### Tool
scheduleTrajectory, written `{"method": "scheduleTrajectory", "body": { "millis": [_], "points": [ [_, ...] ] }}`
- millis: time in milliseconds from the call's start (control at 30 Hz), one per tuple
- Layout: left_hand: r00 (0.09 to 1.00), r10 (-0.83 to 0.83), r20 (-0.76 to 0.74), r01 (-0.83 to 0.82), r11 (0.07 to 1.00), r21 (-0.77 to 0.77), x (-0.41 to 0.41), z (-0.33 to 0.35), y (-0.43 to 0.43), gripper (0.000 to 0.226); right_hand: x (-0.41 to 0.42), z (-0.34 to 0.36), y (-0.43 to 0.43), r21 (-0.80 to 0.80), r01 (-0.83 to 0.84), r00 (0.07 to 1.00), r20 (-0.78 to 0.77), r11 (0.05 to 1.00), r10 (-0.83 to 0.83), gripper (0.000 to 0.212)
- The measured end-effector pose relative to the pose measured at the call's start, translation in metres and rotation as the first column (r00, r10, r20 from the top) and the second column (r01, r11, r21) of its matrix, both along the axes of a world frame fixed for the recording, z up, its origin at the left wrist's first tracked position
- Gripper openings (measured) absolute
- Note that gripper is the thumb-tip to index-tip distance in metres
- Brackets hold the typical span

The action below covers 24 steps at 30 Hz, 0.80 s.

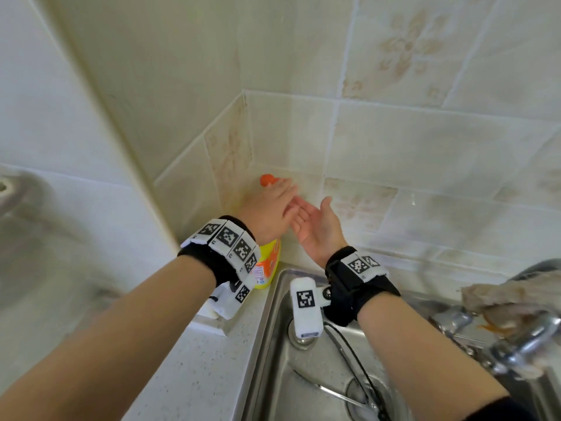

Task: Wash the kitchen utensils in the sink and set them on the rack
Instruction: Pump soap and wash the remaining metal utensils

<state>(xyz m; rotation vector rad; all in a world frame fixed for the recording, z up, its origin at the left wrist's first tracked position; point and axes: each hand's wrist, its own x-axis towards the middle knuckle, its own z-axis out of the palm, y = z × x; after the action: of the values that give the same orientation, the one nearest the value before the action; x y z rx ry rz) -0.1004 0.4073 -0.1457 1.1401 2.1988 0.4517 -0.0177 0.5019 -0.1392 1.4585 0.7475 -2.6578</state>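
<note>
Yellow-and-orange bottle (268, 264), orange cap (267, 179), cream tiles (409, 47) with faded beige flowers, black wristbands (206, 259), black-and-white coded tags (227, 237), silver-grey sink (273, 317).

The sink basin (273, 323) lies open between the corner soap bottle (268, 268) and the cloth-draped faucet (522, 338).

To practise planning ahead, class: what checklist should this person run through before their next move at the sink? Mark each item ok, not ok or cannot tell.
1. Left hand is on the orange pump of the soap bottle: ok.
2. Right hand is open, palm up, beside the pump: ok.
3. Soap is already in the palm: cannot tell.
4. A metal utensil lies in the sink ready for washing: ok.
5. Water is running from the tap: cannot tell.
6. The rack is in view: not ok.
</note>
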Motion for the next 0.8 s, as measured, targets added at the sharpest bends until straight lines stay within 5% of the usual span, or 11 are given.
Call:
{"method": "scheduleTrajectory", "body": {
  "millis": [200, 467, 800],
  "points": [
    [0.932, -0.280, 0.229, 0.272, 0.960, 0.066, 0.045, -0.014, 0.002, 0.059, 0.021, -0.008, -0.002, -0.060, 0.151, 0.980, 0.139, 0.987, -0.141, 0.081],
    [0.922, -0.275, 0.272, 0.268, 0.961, 0.065, 0.057, -0.015, -0.001, 0.059, 0.036, 0.000, 0.000, -0.069, 0.069, 0.986, 0.155, 0.995, -0.058, 0.085],
    [0.969, -0.159, 0.189, 0.159, 0.987, 0.017, 0.051, 0.031, -0.023, 0.058, 0.028, 0.037, -0.007, -0.046, -0.132, 0.991, -0.017, 0.990, 0.131, 0.077]
  ]
}}
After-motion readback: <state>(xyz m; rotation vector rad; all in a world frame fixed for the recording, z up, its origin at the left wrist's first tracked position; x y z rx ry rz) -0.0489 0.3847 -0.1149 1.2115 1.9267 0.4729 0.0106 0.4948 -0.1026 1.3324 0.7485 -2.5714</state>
